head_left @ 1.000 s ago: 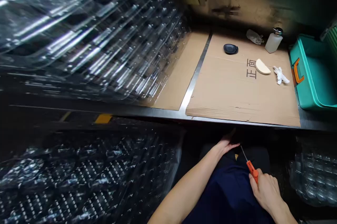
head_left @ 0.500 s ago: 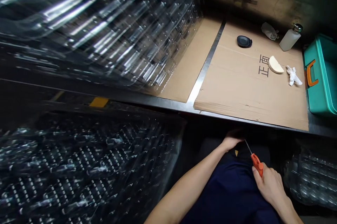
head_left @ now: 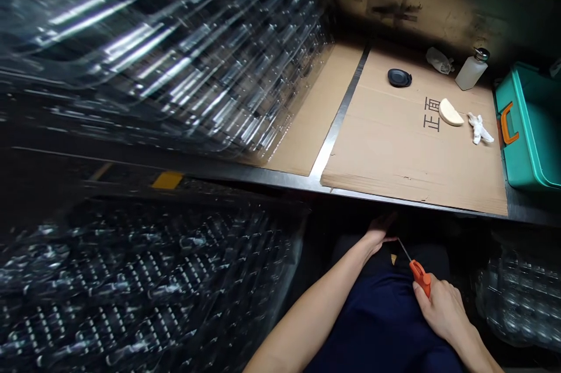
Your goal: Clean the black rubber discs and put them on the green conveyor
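My right hand is wrapped round the orange handle of a utility knife. Its thin metal blade points up and left, with the tip beside the fingers of my left hand. That hand reaches below the front edge of the table, its fingers stretched out and apart, partly lost in shadow. Whether the blade touches a finger I cannot tell. Nothing shows in the left hand. Both hands are over my lap, above dark blue clothing.
Cardboard sheets cover the metal table, bearing a black round lid, a cream half-round sponge, crumpled white tissue and a pump bottle. A teal bin stands right. Clear plastic trays are stacked left; more lie below.
My right hand and the knife have shifted slightly left. My left hand has lowered a little, and its fingers show more apart. The view has tilted slightly.
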### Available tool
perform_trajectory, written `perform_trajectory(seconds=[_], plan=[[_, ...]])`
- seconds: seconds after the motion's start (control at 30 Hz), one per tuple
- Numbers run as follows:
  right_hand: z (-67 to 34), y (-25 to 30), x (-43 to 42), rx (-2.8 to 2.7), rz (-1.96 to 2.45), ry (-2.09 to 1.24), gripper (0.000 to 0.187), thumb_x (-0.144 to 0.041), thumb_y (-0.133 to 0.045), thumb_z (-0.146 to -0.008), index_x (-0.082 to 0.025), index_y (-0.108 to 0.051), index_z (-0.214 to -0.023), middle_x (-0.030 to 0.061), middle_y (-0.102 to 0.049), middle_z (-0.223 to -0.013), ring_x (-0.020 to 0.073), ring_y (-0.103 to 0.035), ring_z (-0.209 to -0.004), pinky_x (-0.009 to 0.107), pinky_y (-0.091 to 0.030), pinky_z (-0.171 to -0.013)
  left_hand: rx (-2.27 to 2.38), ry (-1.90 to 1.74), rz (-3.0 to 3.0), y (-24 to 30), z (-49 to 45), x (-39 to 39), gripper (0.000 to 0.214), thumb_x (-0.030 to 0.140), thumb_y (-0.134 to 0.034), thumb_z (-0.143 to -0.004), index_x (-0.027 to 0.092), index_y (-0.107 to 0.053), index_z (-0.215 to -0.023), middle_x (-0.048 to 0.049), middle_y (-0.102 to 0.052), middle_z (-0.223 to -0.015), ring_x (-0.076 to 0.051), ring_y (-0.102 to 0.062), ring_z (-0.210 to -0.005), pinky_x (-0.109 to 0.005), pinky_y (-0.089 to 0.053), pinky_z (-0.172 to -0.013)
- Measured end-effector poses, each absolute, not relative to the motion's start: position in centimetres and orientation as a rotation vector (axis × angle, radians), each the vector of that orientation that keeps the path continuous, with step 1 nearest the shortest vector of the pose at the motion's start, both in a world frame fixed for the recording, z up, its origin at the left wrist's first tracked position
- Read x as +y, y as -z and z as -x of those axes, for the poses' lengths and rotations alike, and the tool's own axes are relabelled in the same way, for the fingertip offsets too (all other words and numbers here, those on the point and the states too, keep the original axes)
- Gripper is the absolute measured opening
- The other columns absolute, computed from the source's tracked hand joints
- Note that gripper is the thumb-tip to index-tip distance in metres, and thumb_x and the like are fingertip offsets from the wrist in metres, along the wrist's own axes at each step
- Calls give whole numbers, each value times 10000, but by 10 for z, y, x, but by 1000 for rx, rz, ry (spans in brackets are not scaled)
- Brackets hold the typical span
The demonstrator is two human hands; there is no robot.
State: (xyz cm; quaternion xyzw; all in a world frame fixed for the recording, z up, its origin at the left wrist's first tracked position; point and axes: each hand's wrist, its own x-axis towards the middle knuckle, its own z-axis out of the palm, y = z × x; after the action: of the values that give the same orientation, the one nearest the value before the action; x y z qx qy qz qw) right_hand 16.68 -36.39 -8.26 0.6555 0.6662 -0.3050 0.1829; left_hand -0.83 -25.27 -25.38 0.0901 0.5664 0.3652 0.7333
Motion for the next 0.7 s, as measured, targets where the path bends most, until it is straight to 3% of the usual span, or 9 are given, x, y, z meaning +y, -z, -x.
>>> perform_trajectory(seconds=[0.3, 0.43, 0.57, 0.7], plan=[[-163, 91, -371, 1934, -1835, 802, 391, -432, -303, -1051, -191, -610, -1026, 92, -742, -828, 286, -730, -785, 308, -383, -645, 1177, -742, 9, 250, 15, -245, 489, 501, -801, -796, 106, -681, -1058, -164, -726, -1006, -243, -716, -796, -396, -643, -678], [-161, 93, -376, 1933, -1853, 812, 386, -420, -320, -1042, -173, -617, -1034, 109, -740, -842, 300, -729, -790, 317, -389, -665, 1188, -723, -32, 250, 19, -249, 462, 460, -770, -840, 119, -683, -1141, -163, -726, -1014, -241, -725, -764, -402, -644, -661], [-158, 87, -382, 1944, -1916, 854, 352, -419, -384, -1015, -175, -636, -1003, 104, -738, -848, 285, -720, -798, 313, -403, -693, 1221, -696, -93, 254, 23, -258, 390, 320, -728, -895, 153, -672, -1243, -168, -714, -1104, -232, -734, -750, -378, -645, -616], [-171, 73, -391, 2089, -2068, 955, 319, -466, -462, -983, -209, -643, -928, 26, -697, -738, 198, -676, -691, 275, -423, -680, 1250, -675, -151, 260, 27, -264, 327, 188, -674, -920, 194, -688, -1246, -152, -699, -1191, -235, -743, -804, -407, -666, -640]])
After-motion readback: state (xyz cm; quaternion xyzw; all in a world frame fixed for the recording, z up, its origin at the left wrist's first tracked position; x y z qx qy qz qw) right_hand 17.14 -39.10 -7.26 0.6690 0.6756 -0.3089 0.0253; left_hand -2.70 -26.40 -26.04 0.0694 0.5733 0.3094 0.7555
